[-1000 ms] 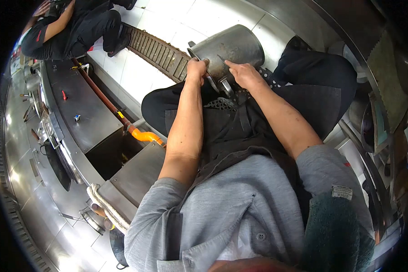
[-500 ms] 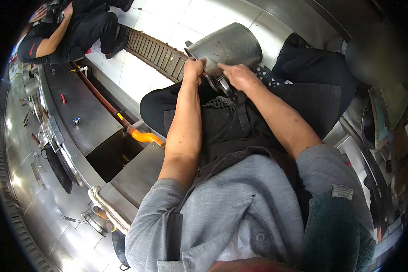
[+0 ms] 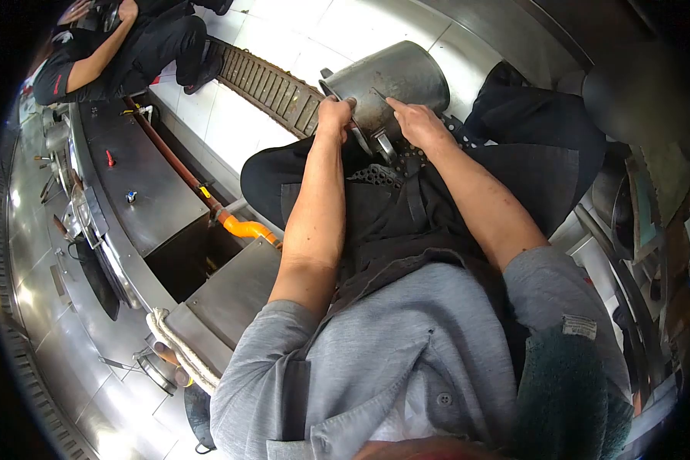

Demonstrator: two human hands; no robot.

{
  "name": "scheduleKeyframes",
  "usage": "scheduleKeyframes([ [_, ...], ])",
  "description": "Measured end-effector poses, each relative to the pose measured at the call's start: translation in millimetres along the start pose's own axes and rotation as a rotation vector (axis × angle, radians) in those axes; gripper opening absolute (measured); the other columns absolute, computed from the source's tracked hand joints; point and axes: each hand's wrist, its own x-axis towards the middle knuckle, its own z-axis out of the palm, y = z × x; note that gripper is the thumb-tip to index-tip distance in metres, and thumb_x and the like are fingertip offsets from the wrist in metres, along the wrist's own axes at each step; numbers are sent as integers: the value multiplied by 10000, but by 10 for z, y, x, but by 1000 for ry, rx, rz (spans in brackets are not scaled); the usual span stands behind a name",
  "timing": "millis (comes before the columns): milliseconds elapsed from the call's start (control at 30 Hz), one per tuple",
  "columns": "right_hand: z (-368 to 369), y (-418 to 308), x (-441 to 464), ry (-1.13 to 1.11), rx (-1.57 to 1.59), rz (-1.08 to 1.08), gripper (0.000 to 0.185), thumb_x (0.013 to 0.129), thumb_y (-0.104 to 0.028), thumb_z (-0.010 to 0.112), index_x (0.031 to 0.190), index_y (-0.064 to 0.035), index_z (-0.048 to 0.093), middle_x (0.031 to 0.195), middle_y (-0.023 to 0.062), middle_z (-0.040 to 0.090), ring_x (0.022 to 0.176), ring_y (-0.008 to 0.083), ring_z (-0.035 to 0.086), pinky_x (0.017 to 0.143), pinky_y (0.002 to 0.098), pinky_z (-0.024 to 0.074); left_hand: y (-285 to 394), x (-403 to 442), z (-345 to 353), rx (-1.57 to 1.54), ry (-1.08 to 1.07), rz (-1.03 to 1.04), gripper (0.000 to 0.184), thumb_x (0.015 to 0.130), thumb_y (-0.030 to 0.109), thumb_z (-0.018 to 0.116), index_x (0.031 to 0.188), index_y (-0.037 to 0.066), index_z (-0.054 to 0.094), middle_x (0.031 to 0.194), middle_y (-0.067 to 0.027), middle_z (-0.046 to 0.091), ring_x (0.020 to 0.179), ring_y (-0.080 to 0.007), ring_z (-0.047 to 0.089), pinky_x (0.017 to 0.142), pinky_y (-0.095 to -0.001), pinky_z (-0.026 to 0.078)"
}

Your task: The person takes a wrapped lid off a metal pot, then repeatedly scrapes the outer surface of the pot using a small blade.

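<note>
Moved since the earlier frame: right hand (image 3: 420, 125), slightly farther from the rim along the wall of the metal stockpot (image 3: 408, 83); end of a slim tool (image 3: 378, 94) now showing beyond the index fingertip. Probably means a different patch of wall getting attention, deeper in from the rim. Left hand (image 3: 335, 116) much as before, closed on the rim.

Right hand mostly closed around the tool, index finger extended; exact grip and kind of tool impossible to tell.

Stockpot: tipped on its side just ahead of the dark apron (image 3: 533, 176), mouth toward the left hand, base pointing away to the right. Dull grey, scuffed, brownish specks on the wall; metal handle (image 3: 385, 144) near the rim, apron side. Interior hidden. Alongside, white floor tiles (image 3: 307, 19) and slatted drain grate (image 3: 272, 86). Farther left, co-worker (image 3: 134, 57) in dark clothes.
</note>
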Motion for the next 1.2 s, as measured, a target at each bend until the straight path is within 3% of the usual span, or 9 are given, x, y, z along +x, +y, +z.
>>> scheduleKeyframes([
  [300, 34, -172, -106, -79, -81, -98, 383, 951, -187, 402, 1328, -175, 470, 1135, 187, 584, 1076, 368, 547, 915, 451, 446, -137, 170, 16, -76, -5, 31, 280, 817, 128, 624, 1024, -54, 575, 755, -133, 632, 456, -201, 554, 371, -317, 414],
  [400, 24, -46, -21, 65, -13, -51, 364, 933, -180, 453, 1287, -124, 514, 943, 247, 619, 916, 407, 586, 831, 461, 465, -49, 49, -51, 74, 3, -36, 279, 814, 131, 625, 1019, -50, 575, 737, -124, 627, 429, -206, 541, 363, -324, 410],
  [533, 0, -151, -100, -53, -114, -85, 382, 949, -178, 407, 1323, -149, 476, 1104, 222, 602, 1024, 378, 574, 893, 453, 461, -45, 94, -1, -24, -6, 4, 279, 815, 123, 618, 1032, -47, 571, 743, -126, 627, 467, -203, 561, 384, -321, 430],
  [633, -12, -32, -40, 79, -16, -62, 363, 931, -178, 455, 1284, -116, 511, 966, 247, 621, 938, 402, 580, 841, 457, 461, -26, 11, -7, -37, 4, 9, 283, 817, 120, 614, 1039, -50, 569, 765, -130, 628, 500, -205, 574, 403, -317, 444],
  [767, -22, -93, -89, 39, -63, -149, 362, 928, -176, 456, 1281, -123, 518, 989, 245, 623, 948, 385, 590, 838, 456, 463, 4, 15, -42, 22, -31, -9, 275, 819, 112, 608, 1033, -56, 567, 805, -138, 632, 542, -214, 585, 427, -315, 466],
  [900, -116, -150, -70, -27, 7, -6, 373, 936, -183, 429, 1302, -159, 503, 1051, 222, 619, 979, 378, 596, 862, 460, 478, -14, 12, -30, 39, -3, -24, 273, 822, 115, 609, 1031, -55, 566, 801, -137, 629, 537, -212, 585, 424, -318, 464],
  [967, 9, -31, -12, 57, -17, -43, 372, 936, -187, 434, 1301, -167, 505, 1049, 211, 624, 976, 373, 597, 864, 459, 477, -201, 204, 33, -171, -16, 40, 278, 822, 121, 613, 1029, -58, 563, 793, -137, 625, 534, -212, 590, 417, -321, 459],
  [1033, 19, -70, -59, 35, -66, -193, 367, 923, -167, 463, 1281, -111, 516, 991, 237, 625, 925, 396, 594, 831, 457, 467, -236, 288, 25, -153, -27, 36, 277, 823, 126, 617, 1029, -52, 564, 791, -135, 623, 545, -215, 597, 420, -323, 462],
  [1200, 24, 33, 32, 78, -14, -98, 357, 936, -183, 457, 1281, -114, 515, 992, 243, 623, 950, 408, 586, 841, 456, 468, -269, 291, 19, -85, -5, 37, 257, 823, 127, 617, 1017, -35, 576, 800, -137, 627, 562, -221, 603, 428, -326, 476],
])
